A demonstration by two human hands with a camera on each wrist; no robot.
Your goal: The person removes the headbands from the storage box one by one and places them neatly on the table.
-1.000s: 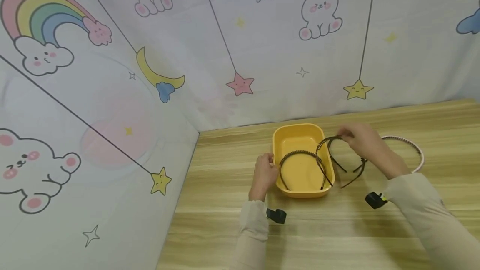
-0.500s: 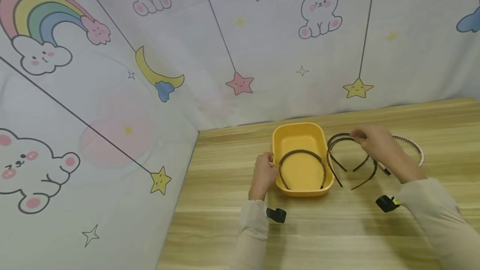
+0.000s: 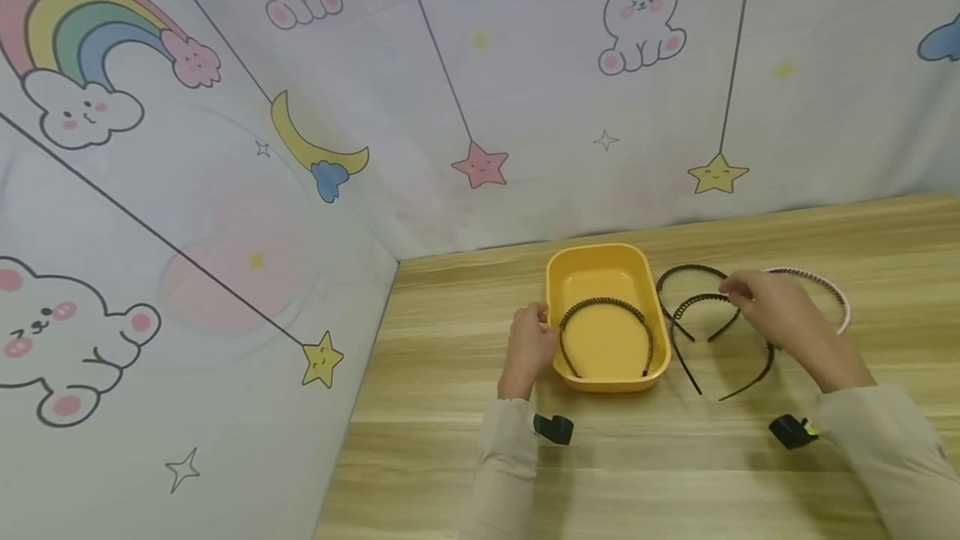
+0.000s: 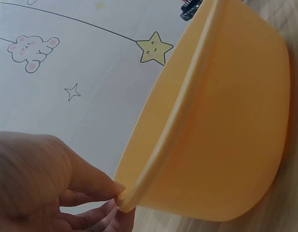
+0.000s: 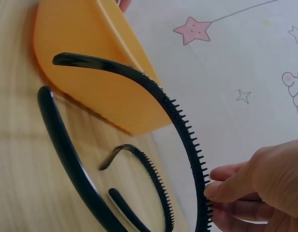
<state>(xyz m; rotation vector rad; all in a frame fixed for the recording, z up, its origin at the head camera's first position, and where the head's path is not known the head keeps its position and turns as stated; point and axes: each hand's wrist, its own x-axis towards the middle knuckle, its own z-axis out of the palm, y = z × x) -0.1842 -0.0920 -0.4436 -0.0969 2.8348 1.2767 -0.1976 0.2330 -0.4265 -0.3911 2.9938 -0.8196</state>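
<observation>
My left hand (image 3: 531, 350) pinches the left rim of a yellow plastic basin (image 3: 609, 387), thumb over the edge and fingers beneath it in the left wrist view. Inside the basin lies a dark toothed headband (image 3: 606, 302). My right hand (image 3: 776, 315) grips another dark headband (image 3: 687, 366) near the top of its arch, and its two ends hang down just right of the basin. The right wrist view shows comb-like teeth along this held headband (image 5: 186, 137). Behind it, a third dark headband (image 3: 686, 267) rests on the table.
A pale pink headband (image 3: 847, 307) lies on the wooden table (image 3: 450, 440), partly behind my right hand. A white cloth wall (image 3: 555, 123) printed with bunnies and stars stands behind the table, and another runs along its left side.
My right hand has moved right and nearer to me, drawing the held headband away from over the basin's right edge. The left hand stays at the rim.
</observation>
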